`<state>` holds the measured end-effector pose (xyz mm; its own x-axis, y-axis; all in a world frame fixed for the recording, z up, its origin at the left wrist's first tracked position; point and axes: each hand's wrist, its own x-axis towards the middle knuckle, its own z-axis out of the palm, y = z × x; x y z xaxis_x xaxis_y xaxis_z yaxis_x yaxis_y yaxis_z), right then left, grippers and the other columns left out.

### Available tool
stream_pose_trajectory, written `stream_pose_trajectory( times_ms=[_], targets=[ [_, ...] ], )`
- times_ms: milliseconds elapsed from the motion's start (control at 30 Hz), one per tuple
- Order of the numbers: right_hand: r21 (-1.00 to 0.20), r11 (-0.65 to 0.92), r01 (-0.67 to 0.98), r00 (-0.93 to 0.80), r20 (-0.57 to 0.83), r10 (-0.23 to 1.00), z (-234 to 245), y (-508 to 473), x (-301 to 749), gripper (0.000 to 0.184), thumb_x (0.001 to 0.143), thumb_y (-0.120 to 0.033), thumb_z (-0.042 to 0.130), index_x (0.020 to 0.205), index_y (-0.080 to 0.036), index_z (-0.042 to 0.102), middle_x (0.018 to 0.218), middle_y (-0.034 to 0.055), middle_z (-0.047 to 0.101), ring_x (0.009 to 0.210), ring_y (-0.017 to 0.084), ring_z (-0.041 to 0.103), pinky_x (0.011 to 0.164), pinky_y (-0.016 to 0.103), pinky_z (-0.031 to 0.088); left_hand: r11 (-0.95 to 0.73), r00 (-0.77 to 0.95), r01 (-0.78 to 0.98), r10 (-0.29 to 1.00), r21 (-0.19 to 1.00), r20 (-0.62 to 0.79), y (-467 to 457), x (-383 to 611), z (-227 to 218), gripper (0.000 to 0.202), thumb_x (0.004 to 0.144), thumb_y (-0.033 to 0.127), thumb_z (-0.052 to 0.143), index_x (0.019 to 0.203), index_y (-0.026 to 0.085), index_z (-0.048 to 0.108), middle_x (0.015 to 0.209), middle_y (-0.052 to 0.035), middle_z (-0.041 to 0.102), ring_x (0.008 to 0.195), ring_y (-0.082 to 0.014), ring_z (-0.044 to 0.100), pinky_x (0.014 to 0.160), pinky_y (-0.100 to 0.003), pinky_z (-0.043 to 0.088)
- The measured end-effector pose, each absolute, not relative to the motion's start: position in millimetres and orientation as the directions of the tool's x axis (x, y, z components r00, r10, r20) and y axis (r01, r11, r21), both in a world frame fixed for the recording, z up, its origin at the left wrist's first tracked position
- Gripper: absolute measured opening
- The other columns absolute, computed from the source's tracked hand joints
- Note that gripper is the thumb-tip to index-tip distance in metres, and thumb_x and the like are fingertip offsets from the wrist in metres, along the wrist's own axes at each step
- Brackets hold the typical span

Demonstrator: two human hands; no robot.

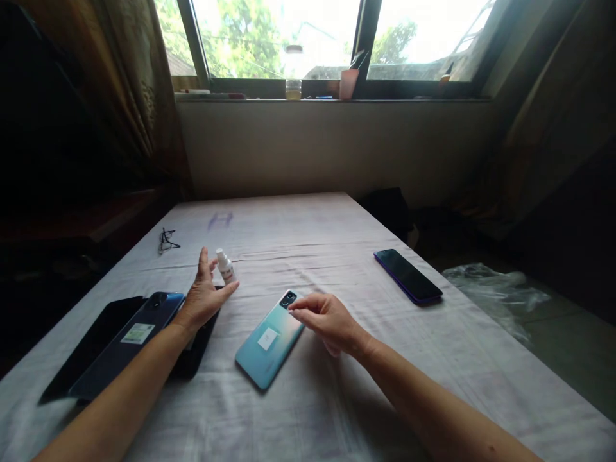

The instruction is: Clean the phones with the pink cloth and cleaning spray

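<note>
My left hand (206, 292) reaches beside a small white spray bottle (225, 268), its thumb and fingers spread around the bottle. The thumb passes in front of the bottle's base, so I cannot tell how firmly they touch. Closed in a pinch, my right hand (330, 321) is at the upper right edge of a light blue phone (269, 343), near its camera. A small pale bit shows at those fingertips, too little to name. The phone lies face down with a white sticker on its back.
Under my left forearm lie a dark blue phone (139, 337) and flat black items (99, 330). Glasses (167, 240) rest at the far left of the cloth-covered table (289, 224). Another phone (409, 276) lies screen up near the right edge. Clear plastic (495, 292) is on the floor.
</note>
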<state>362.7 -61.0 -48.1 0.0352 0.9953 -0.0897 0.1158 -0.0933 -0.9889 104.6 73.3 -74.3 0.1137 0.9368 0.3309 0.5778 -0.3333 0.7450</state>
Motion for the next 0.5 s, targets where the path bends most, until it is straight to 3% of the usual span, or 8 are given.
stream_pose_trajectory(
  times_ms=[67, 100, 133, 200, 300, 400, 500],
  targets=[
    [-0.972, 0.021, 0.234, 0.035, 0.03, 0.999, -56.0, -72.2, 360.6, 0.005, 0.076, -0.022, 0.074, 0.076, -0.023, 0.08, 0.075, 0.0021, 0.068, 0.07, 0.015, 0.062, 0.063, 0.024, 0.047, -0.355, 0.11, 0.588, 0.925, 0.727, 0.363, 46.5, 95.7, -72.5, 0.102, 0.08, 0.048, 0.071, 0.16, 0.024, 0.012, 0.155, -0.0174, 0.044, 0.143, -0.0328, 0.045, 0.114, -0.052, 0.038],
    [-0.918, 0.149, 0.368, -0.007, 0.158, 0.987, -60.3, -77.4, 360.1, 0.009, 0.079, -0.021, 0.071, 0.081, -0.024, 0.08, 0.078, 0.0026, 0.068, 0.072, 0.015, 0.062, 0.067, 0.025, 0.048, -0.388, 0.123, 0.594, 0.909, 0.704, 0.397, 30.9, 91.4, -72.5, 0.09, 0.083, 0.05, 0.068, 0.157, 0.026, 0.022, 0.155, -0.0141, 0.045, 0.143, -0.0312, 0.044, 0.117, -0.051, 0.035],
    [-0.835, 0.262, 0.484, -0.054, 0.27, 0.961, -64.6, -82.1, 359.8, 0.013, 0.083, -0.022, 0.068, 0.086, -0.024, 0.08, 0.08, 0.0031, 0.069, 0.072, 0.015, 0.063, 0.068, 0.026, 0.047, -0.471, 0.177, 0.623, 0.863, 0.625, 0.473, 14.9, 87.5, -73.4, 0.076, 0.086, 0.051, 0.065, 0.151, 0.026, 0.034, 0.149, -0.0126, 0.052, 0.139, -0.031, 0.05, 0.116, -0.051, 0.037],
    [-0.645, 0.395, 0.653, -0.135, 0.415, 0.9, -71.7, -89.5, 358.8, 0.018, 0.088, -0.021, 0.062, 0.094, -0.024, 0.079, 0.084, 0.0042, 0.07, 0.072, 0.015, 0.063, 0.068, 0.026, 0.046, -0.633, 0.417, 0.636, 0.762, 0.44, 0.495, -14.8, 81.8, -78.1, 0.054, 0.089, 0.053, 0.063, 0.137, 0.029, 0.05, 0.132, -0.0075, 0.065, 0.126, -0.0293, 0.061, 0.11, -0.048, 0.045],
    [-0.448, 0.435, 0.781, -0.221, 0.454, 0.863, -76.4, -95.7, 355.3, 0.017, 0.089, -0.017, 0.059, 0.093, -0.023, 0.075, 0.082, 0.0033, 0.068, 0.069, 0.014, 0.061, 0.064, 0.024, 0.041, -0.733, 0.598, 0.632, 0.668, 0.252, 0.443, -45.1, 80.9, -89.2, 0.074, 0.077, 0.059, 0.075, 0.138, 0.027, 0.049, 0.129, -0.0091, 0.067, 0.12, -0.0333, 0.063, 0.111, -0.053, 0.044],
    [-0.349, 0.444, 0.825, -0.271, 0.445, 0.854, -75.3, -98.8, 349.5, 0.016, 0.091, -0.017, 0.058, 0.087, -0.022, 0.072, 0.076, 0.0018, 0.065, 0.064, 0.013, 0.057, 0.06, 0.024, 0.037, -0.727, 0.609, 0.659, 0.667, 0.195, 0.429, -56.2, 86.7, -97.1, 0.081, 0.071, 0.054, 0.079, 0.139, 0.023, 0.046, 0.131, -0.0112, 0.066, 0.121, -0.035, 0.062, 0.113, -0.053, 0.04],
    [-0.326, 0.477, 0.816, -0.304, 0.459, 0.834, -73.7, -102.2, 342.7, 0.02, 0.095, -0.018, 0.052, 0.086, -0.021, 0.071, 0.075, 0.0015, 0.062, 0.061, 0.013, 0.055, 0.059, 0.024, 0.036, -0.734, 0.616, 0.655, 0.656, 0.178, 0.436, -57.3, 91.3, -99.3, 0.079, 0.071, 0.05, 0.079, 0.138, 0.022, 0.047, 0.127, -0.0109, 0.067, 0.118, -0.0347, 0.063, 0.111, -0.052, 0.042]
  ],
)
